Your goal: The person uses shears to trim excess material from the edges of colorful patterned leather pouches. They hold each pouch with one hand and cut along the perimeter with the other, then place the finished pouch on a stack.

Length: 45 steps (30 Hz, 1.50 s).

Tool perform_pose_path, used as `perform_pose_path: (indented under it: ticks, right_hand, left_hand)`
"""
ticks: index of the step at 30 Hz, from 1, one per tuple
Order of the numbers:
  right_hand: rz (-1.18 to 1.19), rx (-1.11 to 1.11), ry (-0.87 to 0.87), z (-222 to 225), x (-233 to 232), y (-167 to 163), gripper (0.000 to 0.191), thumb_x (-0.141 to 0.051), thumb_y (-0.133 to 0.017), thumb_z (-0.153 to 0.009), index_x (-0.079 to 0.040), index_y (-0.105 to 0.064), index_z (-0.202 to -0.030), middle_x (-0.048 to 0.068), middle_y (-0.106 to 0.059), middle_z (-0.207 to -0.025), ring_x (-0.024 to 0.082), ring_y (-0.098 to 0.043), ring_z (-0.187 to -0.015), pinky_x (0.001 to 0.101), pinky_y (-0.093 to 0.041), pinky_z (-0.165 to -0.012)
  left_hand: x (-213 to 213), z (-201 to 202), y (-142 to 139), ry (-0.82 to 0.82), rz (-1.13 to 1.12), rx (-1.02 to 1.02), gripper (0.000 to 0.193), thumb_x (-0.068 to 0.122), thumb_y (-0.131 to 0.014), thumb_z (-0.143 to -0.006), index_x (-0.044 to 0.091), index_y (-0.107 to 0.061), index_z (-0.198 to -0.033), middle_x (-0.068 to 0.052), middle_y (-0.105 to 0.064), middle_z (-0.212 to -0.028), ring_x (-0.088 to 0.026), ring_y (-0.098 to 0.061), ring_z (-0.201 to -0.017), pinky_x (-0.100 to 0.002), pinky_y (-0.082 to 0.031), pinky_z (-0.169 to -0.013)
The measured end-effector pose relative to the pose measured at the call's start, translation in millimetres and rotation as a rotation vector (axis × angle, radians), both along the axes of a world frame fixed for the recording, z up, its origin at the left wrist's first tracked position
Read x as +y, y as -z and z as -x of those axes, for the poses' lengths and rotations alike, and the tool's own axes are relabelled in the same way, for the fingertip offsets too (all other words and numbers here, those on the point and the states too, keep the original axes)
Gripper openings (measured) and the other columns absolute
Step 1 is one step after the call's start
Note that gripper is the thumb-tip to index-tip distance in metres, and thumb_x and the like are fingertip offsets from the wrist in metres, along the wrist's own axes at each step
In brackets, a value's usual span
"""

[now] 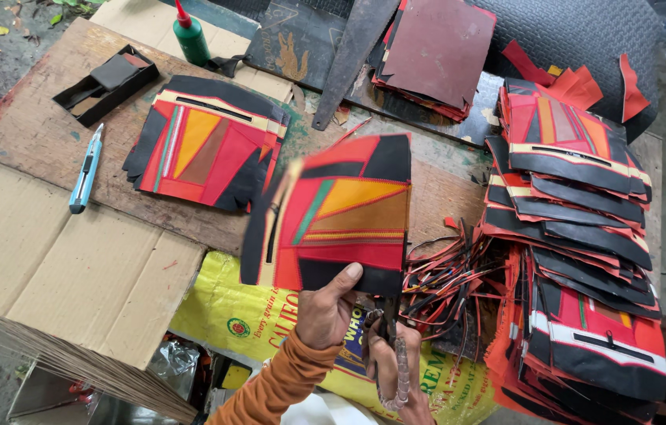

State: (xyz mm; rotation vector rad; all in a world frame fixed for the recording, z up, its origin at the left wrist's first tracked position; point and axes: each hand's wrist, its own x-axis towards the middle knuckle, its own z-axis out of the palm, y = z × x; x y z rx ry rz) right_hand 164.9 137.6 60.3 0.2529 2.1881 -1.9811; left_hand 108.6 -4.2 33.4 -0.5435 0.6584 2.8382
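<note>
Patchwork panel (333, 212) of stitched leather-like pieces is what you are holding up over the middle of the bench: red, orange, tan and green wedges framed in black, roughly square, its left edge blurring. Your left hand (323, 311) is pinching its lower edge, thumb lying on the black strip. Your right hand (392, 366) is closing around the handles of dark scissors (390, 315), whose blades are meeting the panel's bottom edge.

Just right of the scissors, thin red and black offcut strips (447, 279) are lying in a tangled heap. Beyond them, a tall, slumping stack of similar panels (577, 236) is crowding the right side, leaving you little room there. To your left, a finished pile (207, 142) is resting on the worn wooden board (34, 126), with flat cardboard (57, 252) giving you open space below it. A blue utility knife (86, 169), a black box (106, 83) and a green glue bottle (190, 35) are sitting further back.
</note>
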Motion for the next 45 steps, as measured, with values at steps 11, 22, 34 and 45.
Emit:
perform_pose_path:
  ticks: [11, 22, 34, 45]
  right_hand:
    - [-0.095, 0.207, -0.054, 9.6, 15.5, -16.1, 0.022, -0.021, -0.056, -0.090, -0.001, -0.063, -0.084, 0.003, -0.057, -0.060, 0.013, -0.053, -0.053, 0.0307, -0.042, -0.050]
    - [-0.181, 0.162, 0.020, 3.4, 18.1, -6.1, 0.021, -0.009, -0.057, -0.083, -0.002, -0.061, -0.063, 0.005, -0.055, -0.041, 0.016, -0.055, -0.035, 0.0323, -0.041, -0.038]
    - [-0.275, 0.247, 0.054, 1.1, 15.2, -0.7, 0.024, -0.005, -0.061, -0.083, -0.006, -0.056, -0.060, 0.001, -0.053, -0.040, 0.019, -0.054, -0.037, 0.0344, -0.044, -0.052]
    - [-0.095, 0.252, -0.021, 12.4, 24.3, -17.8, 0.013, -0.012, -0.074, -0.081, 0.000, -0.067, -0.084, 0.004, -0.065, -0.067, 0.014, -0.060, -0.059, 0.0297, -0.048, -0.054]
  left_hand:
    - [13.8, -28.3, -14.1, 0.170, -0.179, 0.008, 0.026, 0.010, -0.059, -0.102, -0.013, -0.071, -0.102, -0.019, -0.076, -0.097, -0.023, -0.073, -0.088, -0.034, -0.058, -0.083]
    - [17.6, -29.3, -12.2, 0.152, -0.155, -0.032, 0.023, 0.008, -0.059, -0.100, -0.012, -0.070, -0.102, -0.019, -0.076, -0.097, -0.024, -0.073, -0.086, -0.035, -0.059, -0.080]
    - [13.2, -28.7, -18.9, 0.270, -0.219, -0.045, 0.034, 0.015, -0.054, -0.102, -0.015, -0.068, -0.108, -0.025, -0.075, -0.094, -0.029, -0.073, -0.076, -0.038, -0.062, -0.067]
    - [23.2, -46.6, -26.6, 0.144, -0.132, -0.044, 0.027, 0.001, -0.056, -0.092, -0.010, -0.065, -0.115, -0.022, -0.077, -0.096, -0.029, -0.077, -0.083, -0.038, -0.066, -0.075]
